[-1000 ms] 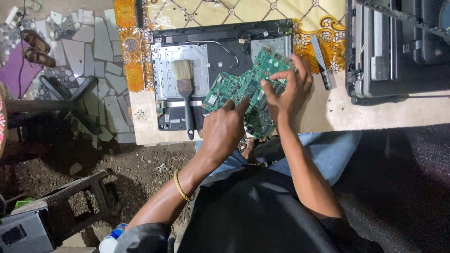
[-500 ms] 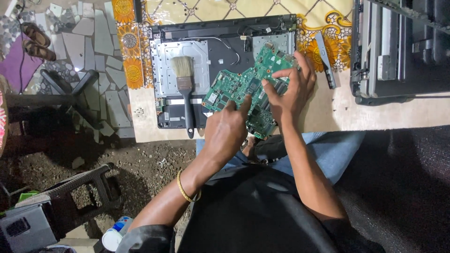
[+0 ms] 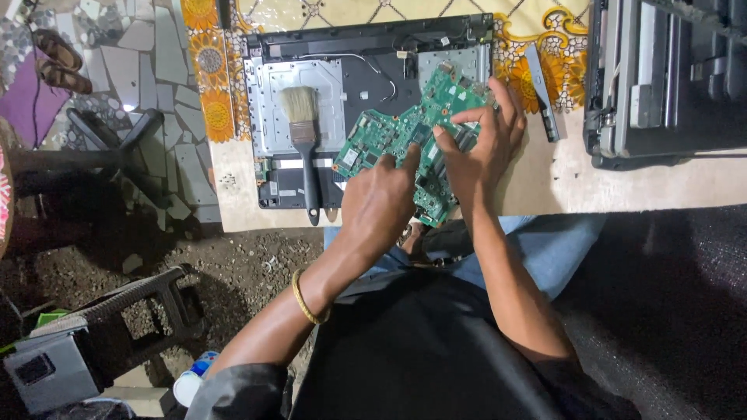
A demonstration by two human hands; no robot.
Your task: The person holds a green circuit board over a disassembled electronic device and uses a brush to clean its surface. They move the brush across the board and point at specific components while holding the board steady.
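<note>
Person seated at a low pale table point(image 3: 638, 183), viewed from above the head. Both hands are on a green circuit board point(image 3: 389, 134), which is lifted at a tilt over the opened dark laptop shell point(image 3: 366, 70) lying on the table.

Left hand point(image 3: 381, 206): comes up from below, fingers curled against the board's lower edge, forefinger stretched up onto the board's face near its middle. Thumb side hidden; it looks like a clasp on the edge, hand closed around it rather than spread. A yellow bangle point(image 3: 305, 299) sits on that wrist.

Right hand point(image 3: 482, 148): laid over the board's right half, fingers fanned along the far edge, thumb pressing toward the middle close to the left forefinger. It grips the board between thumb and fingers.

The board covers the right part of the shell; its lower corner hangs past the table edge toward the person's lap.

Around it: a paintbrush point(image 3: 303, 140) with pale bristles and black handle rests on the shell's silver plate, just left of the board, not touching it. A narrow grey strip part point(image 3: 542, 93) lies on the table right of the right hand. Further right, a stack of grey laptops point(image 3: 661, 85), well apart. Patterned yellow-orange cloth point(image 3: 210, 85) borders the table's left. On the ground, left: sandals point(image 3: 54, 58) on stone paving.
</note>
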